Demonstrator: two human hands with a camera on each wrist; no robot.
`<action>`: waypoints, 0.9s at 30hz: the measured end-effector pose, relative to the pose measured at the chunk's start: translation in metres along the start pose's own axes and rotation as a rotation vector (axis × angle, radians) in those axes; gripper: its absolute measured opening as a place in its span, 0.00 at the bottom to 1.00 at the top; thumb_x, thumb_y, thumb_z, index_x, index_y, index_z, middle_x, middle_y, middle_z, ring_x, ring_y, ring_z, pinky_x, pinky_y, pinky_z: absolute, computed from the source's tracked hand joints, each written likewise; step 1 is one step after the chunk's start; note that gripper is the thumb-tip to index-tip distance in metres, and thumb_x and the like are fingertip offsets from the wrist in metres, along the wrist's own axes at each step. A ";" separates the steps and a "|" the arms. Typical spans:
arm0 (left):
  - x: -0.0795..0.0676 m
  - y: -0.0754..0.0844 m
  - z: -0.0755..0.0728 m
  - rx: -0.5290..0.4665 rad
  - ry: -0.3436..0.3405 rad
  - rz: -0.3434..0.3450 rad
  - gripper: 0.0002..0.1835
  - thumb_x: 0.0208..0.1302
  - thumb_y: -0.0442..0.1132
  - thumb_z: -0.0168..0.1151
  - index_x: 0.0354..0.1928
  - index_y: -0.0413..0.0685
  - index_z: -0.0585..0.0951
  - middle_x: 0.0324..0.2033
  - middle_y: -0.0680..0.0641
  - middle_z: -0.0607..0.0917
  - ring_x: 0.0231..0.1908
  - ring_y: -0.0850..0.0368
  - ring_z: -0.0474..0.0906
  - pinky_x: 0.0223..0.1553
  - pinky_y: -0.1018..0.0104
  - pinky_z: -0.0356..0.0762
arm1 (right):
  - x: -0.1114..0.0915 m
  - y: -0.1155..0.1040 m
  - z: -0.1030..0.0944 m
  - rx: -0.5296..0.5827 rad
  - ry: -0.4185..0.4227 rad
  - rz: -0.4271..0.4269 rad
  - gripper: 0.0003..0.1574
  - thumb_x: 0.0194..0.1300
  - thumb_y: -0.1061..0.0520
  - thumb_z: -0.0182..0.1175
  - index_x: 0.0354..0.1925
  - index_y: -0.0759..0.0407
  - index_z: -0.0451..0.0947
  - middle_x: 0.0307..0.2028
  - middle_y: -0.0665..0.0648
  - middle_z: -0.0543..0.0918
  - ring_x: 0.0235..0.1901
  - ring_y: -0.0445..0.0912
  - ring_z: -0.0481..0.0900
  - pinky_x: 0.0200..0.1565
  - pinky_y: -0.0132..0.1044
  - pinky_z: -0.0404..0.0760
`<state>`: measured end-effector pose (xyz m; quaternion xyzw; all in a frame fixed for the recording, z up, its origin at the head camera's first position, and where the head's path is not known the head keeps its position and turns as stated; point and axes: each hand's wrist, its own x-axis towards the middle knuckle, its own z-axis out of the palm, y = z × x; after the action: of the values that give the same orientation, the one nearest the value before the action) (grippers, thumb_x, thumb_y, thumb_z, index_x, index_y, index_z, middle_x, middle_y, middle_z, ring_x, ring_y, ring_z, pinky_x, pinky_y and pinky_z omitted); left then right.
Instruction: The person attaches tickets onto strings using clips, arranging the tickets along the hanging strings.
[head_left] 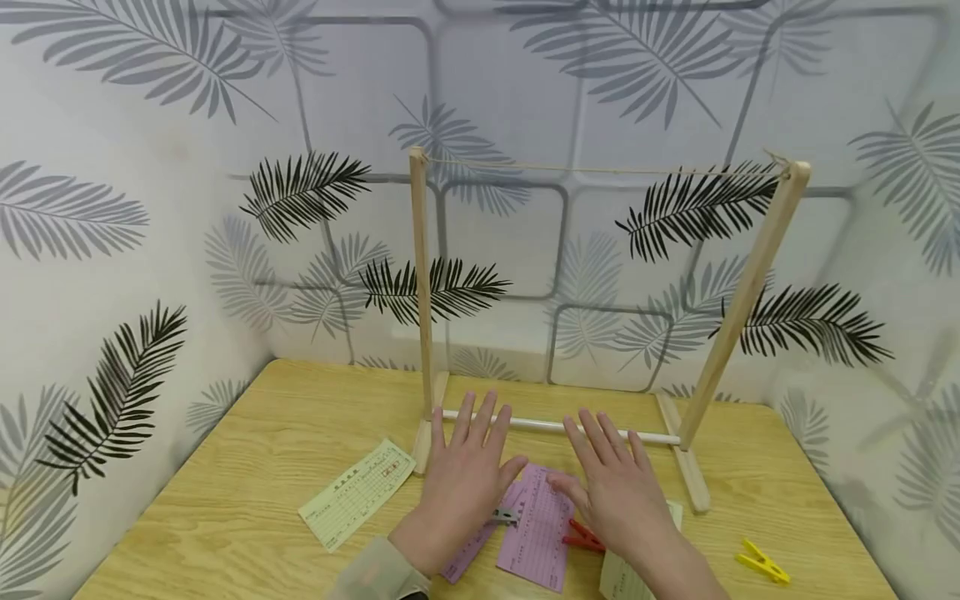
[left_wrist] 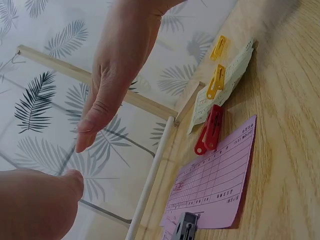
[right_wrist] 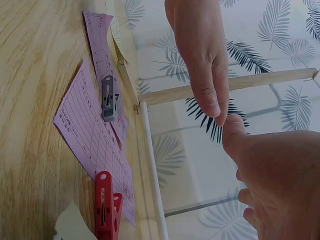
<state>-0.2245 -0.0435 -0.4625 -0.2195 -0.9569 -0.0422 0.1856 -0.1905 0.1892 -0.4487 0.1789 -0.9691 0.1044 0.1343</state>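
Observation:
Both hands hover over the table, palms down with fingers spread and straight, holding nothing. My left hand (head_left: 467, 479) is above the overlapping pink slips (head_left: 536, 533) and beside a pale green slip (head_left: 358, 493). A grey clothespin (right_wrist: 109, 98) lies on the pink slips, partly covered by the left hand in the head view. Over to the right, my right hand (head_left: 621, 496) partly hides another pale green slip (left_wrist: 227, 82). A red clothespin (right_wrist: 105, 206) lies at the edge of a pink slip. One yellow clothespin (left_wrist: 216, 81) is by the green slip.
A wooden frame (head_left: 422, 283) stands behind the hands, with a string (head_left: 600, 171) tied across its top and a white rod (head_left: 536, 425) low between its posts. Another yellow clothespin (head_left: 762, 562) lies at the right. Leaf-patterned walls surround the wooden table (head_left: 247, 475).

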 end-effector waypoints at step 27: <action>-0.008 -0.032 0.000 -0.106 -0.043 -0.128 0.40 0.83 0.63 0.57 0.85 0.48 0.67 0.85 0.39 0.61 0.85 0.34 0.48 0.79 0.24 0.42 | 0.010 -0.005 0.013 0.073 -0.058 -0.016 0.51 0.82 0.35 0.59 0.87 0.57 0.58 0.86 0.63 0.56 0.85 0.64 0.50 0.80 0.70 0.48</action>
<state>-0.2314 -0.0754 -0.4661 -0.1682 -0.9691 -0.0997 0.1502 -0.2005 0.1784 -0.4567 0.1943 -0.9667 0.1333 0.1002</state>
